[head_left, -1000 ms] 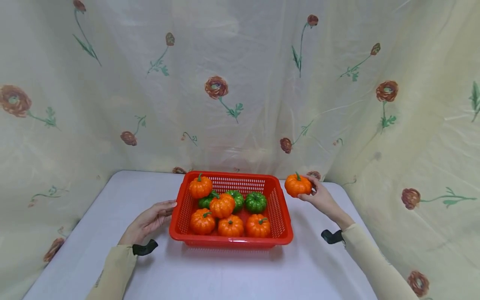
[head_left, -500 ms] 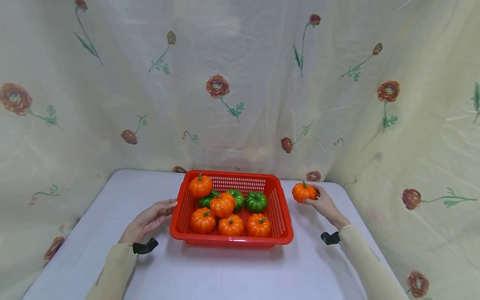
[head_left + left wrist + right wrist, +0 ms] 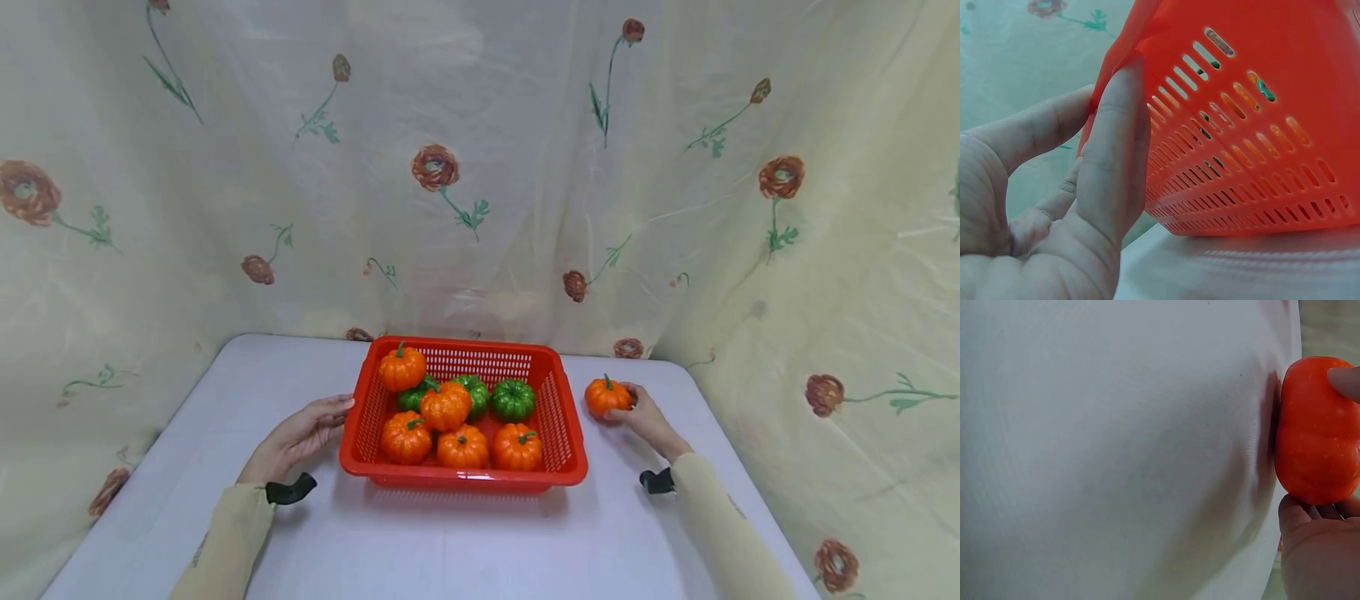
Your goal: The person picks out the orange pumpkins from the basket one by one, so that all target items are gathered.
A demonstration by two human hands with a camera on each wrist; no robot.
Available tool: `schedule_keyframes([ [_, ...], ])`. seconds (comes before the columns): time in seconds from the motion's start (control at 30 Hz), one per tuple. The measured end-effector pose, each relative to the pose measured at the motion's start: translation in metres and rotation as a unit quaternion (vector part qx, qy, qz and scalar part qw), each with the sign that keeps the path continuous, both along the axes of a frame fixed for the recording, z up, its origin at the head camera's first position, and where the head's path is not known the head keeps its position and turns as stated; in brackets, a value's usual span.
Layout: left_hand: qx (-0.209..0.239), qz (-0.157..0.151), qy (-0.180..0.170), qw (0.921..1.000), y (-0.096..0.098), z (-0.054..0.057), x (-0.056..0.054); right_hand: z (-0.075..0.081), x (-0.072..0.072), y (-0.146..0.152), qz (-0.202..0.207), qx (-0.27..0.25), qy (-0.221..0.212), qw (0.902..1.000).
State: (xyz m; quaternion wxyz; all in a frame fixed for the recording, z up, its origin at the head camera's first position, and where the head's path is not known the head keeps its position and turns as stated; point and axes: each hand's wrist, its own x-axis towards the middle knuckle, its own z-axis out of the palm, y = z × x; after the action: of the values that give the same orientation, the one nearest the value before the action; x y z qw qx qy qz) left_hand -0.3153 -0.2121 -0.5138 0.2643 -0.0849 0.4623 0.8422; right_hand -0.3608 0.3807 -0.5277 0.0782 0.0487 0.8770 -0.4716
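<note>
A red plastic basket (image 3: 463, 478) stands in the middle of the table. Several orange mini pumpkins (image 3: 446, 407) and a few green ones (image 3: 513, 401) lie inside it. My left hand (image 3: 303, 432) pinches the basket's left rim; in the left wrist view, thumb and fingers (image 3: 1113, 144) sit on either side of that rim. To the right of the basket, my right hand (image 3: 649, 419) grips a single orange pumpkin (image 3: 606, 397), stem up, close over the tabletop. The right wrist view has this pumpkin (image 3: 1316, 434) between the thumb and the fingers, its far side out of frame.
A white-covered table (image 3: 450, 550) carries everything. Behind and on both sides hangs a flowered curtain (image 3: 510, 208), reaching down to the table's back edge. Each wrist wears a black strap mount (image 3: 291, 490).
My right hand has carried the orange pumpkin away from the basket's right rim, rightward and down to the tabletop. The left hand and the basket stay in place.
</note>
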Motion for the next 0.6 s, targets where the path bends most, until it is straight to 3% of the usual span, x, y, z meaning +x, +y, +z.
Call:
schedule_keyframes([
  [0.33, 0.004, -0.005, 0.021, 0.9998, 0.0016, -0.0001, -0.0023, -0.0048, 0.0009, 0.0004, 0.004, 0.007, -0.011, 0.9999],
  [0.6, -0.003, -0.008, 0.016, 0.9998, 0.0018, 0.0008, -0.0024, -0.0042, 0.0024, 0.0017, 0.008, 0.016, -0.018, 0.9997],
])
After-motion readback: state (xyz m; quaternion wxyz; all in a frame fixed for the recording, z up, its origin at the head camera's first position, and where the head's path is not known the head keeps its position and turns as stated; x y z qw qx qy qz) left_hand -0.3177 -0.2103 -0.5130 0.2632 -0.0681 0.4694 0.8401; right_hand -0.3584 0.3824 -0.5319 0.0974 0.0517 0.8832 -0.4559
